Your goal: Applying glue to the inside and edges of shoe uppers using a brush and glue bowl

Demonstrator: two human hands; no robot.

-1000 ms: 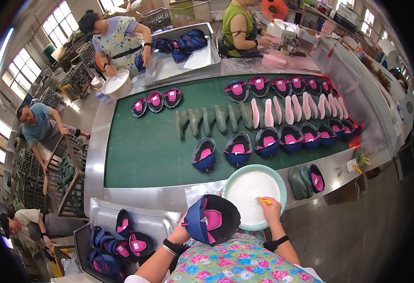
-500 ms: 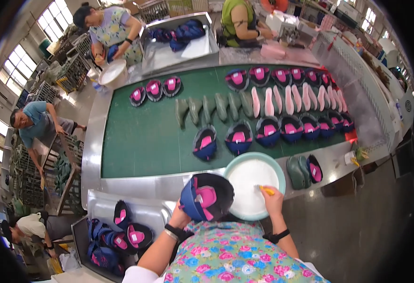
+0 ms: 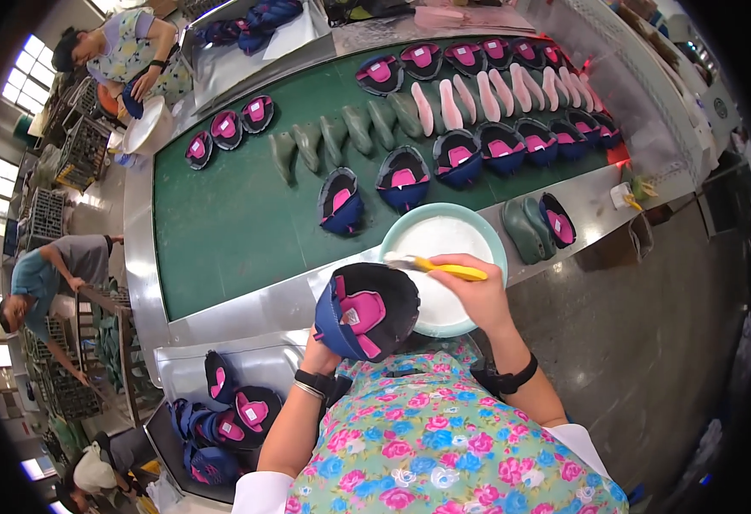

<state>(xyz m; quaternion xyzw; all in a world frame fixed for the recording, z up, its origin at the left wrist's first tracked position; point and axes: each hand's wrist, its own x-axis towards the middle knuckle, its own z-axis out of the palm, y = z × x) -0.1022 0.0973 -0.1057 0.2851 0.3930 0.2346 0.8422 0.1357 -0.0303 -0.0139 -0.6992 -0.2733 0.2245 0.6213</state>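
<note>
My left hand (image 3: pixel 321 353) holds a navy shoe upper (image 3: pixel 342 315) from below and the side, its black lined opening and pink tongue turned up. Between the closed fingers of my right hand (image 3: pixel 483 298) is a yellow-handled brush (image 3: pixel 451 269). Its bristles, coated white, are above the far rim of the upper; I cannot tell whether they touch. Under the brush stands a pale teal basin (image 3: pixel 498 242) of white liquid, partly covered by my right hand.
A green conveyor belt (image 3: pixel 221 283) carries rows of navy uppers, dark green shoe lasts (image 3: pixel 358 128) and pink insoles (image 3: pixel 448 104). More uppers lie in a metal tray (image 3: pixel 264 355) at lower left. Green lasts (image 3: pixel 523 231) stand right of the basin. Other people work at left.
My right hand has lifted the brush out of the basin and brought it left to the upper's edge. The upper stays in my left hand. The whole view has shifted and tilted.
</note>
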